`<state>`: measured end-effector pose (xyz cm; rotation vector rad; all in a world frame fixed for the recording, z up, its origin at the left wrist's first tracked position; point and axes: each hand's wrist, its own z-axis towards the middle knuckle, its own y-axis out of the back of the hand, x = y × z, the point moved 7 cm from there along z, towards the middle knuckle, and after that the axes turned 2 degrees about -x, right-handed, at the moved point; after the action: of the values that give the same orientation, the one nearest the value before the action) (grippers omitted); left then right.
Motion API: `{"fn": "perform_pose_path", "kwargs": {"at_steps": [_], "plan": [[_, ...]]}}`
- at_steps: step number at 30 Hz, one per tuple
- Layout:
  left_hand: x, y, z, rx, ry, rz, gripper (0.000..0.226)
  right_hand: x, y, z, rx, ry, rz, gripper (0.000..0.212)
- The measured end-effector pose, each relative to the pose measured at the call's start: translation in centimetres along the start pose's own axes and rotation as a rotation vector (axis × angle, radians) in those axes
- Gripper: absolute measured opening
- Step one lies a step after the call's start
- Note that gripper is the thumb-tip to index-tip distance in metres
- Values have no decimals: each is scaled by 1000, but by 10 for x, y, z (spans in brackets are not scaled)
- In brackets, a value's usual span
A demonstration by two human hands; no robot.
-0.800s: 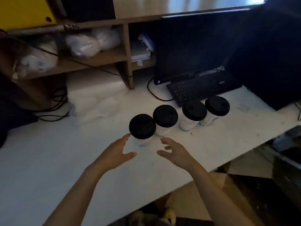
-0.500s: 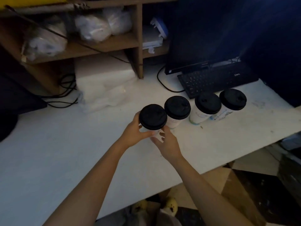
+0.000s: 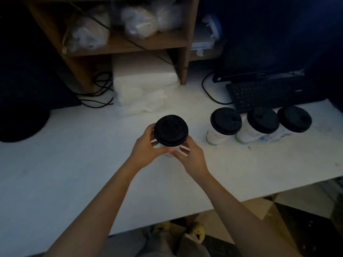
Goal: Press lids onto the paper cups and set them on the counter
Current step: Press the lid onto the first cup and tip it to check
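A white paper cup with a black lid (image 3: 171,130) sits between both my hands, near the middle of the white counter (image 3: 74,179). My left hand (image 3: 146,147) wraps its left side and my right hand (image 3: 191,156) wraps its right side below the lid. The cup's body is mostly hidden by my fingers, so I cannot tell whether it rests on the counter or is raised off it. Three more lidded cups (image 3: 225,122) (image 3: 262,121) (image 3: 294,118) stand in a row to the right, apart from the held one.
A black keyboard (image 3: 269,93) and monitor (image 3: 263,43) lie behind the row of cups. A wooden shelf (image 3: 130,43) with plastic bags stands at the back, white wrapped packs (image 3: 144,89) under it, black cables (image 3: 100,89) to its left. The counter's front edge runs near my forearms.
My hands went from open in front of the leftmost cup to closed around it. That cup now sits away from the row, to the left and nearer me.
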<state>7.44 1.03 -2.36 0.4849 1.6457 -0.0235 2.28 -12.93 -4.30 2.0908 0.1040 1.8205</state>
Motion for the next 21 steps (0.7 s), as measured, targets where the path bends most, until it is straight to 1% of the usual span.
{"fn": "perform_pose_path", "kwargs": {"at_steps": [5,10,13,16,17,19,20,21], "plan": [[17,43,-26,-93,35,-7,75,10,-48,-7,121,2,33,61],[35,69,-49,-148,58,16,74,9,-84,-17,184,1,37,62],[45,77,-58,-145,77,5,78,6,-96,-23,195,-12,42,65],[52,77,-63,-91,75,-27,81,2,-101,-26,217,-13,39,65],[54,77,-63,-65,75,-26,81,0,-100,-24,237,-20,13,63],[55,81,-63,-17,80,6,75,-6,-92,-17,260,-17,-72,51],[56,86,-63,-19,84,28,69,-5,-85,-11,237,-13,-96,44],[55,94,-63,-57,95,34,63,-3,-75,-4,189,-12,-75,40]]}}
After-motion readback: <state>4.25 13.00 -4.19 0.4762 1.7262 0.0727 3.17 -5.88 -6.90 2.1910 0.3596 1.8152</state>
